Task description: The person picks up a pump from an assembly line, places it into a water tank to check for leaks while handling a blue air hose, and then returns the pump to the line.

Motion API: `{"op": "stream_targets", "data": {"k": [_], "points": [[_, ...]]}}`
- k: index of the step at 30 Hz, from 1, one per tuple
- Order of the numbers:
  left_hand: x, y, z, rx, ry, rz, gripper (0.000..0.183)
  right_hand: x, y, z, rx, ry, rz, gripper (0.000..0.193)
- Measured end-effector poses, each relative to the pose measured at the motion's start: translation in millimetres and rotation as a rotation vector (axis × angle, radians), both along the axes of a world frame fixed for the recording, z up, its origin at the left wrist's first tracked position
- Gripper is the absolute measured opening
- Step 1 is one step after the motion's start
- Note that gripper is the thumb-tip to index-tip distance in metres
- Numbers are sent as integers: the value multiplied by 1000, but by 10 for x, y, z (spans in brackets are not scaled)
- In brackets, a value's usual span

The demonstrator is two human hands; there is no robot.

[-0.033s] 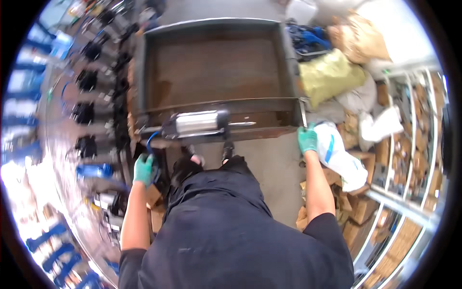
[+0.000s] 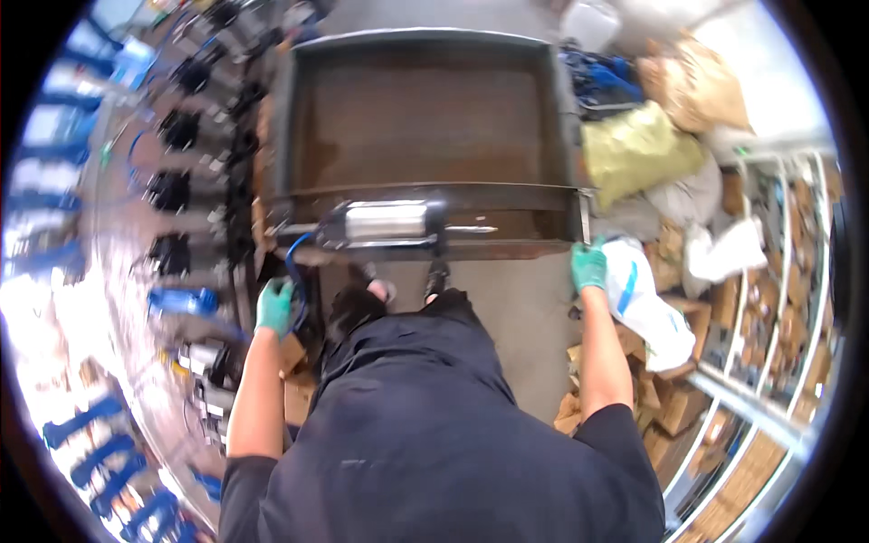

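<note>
In front of me is a wide steel tray [image 2: 425, 41] with a narrow trough on its near side. A pneumatic cylinder [image 2: 386, 223] with a bright barrel, dark ends and thin rods lies lengthwise over the trough. A blue hose [image 2: 291, 262] curves from its left end toward my left hand [image 2: 274, 308], in a green glove. That hand's fingers are curled beside the bench edge; what they hold is hidden. My right hand [image 2: 588, 266], also gloved in green, is closed round the lower end of a slim silver metal tool [image 2: 585, 222] at the tray's near right corner.
On the left, a bench [image 2: 118, 299] carries a row of black and silver parts [image 2: 172, 192] and several blue pieces [image 2: 186, 300]. To the right lie a yellow-green sack [image 2: 638, 149], a white bag [image 2: 647, 317] and cardboard boxes [image 2: 679, 407]. A white-framed rack [image 2: 783, 271] stands beyond.
The tray, the cylinder and both hands sit slightly farther right in the picture, as the view has shifted. My right hand still grips the silver tool.
</note>
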State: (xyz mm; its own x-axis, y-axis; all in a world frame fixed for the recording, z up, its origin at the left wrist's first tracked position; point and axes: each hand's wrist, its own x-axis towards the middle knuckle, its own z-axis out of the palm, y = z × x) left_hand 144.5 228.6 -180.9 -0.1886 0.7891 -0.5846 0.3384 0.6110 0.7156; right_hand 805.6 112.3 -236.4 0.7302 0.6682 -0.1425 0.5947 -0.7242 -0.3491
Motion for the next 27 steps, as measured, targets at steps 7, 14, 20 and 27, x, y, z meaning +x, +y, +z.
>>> {"op": "stream_targets", "data": {"k": [7,14,20,27], "points": [[-469,-149,-839,175,248,40,60,-77,109,317,107,-89,238,34],[187,175,-214,-151,138,-385,67,-2142,1238,1855,377,282,879,36],[8,9,1032,-328,-118,-579,41,-2459,1755,1691,-53,116,1051,17],[-599,286,2292,-129,136,-716,29,-2061,2033,2071,-62,471,896,7]]}}
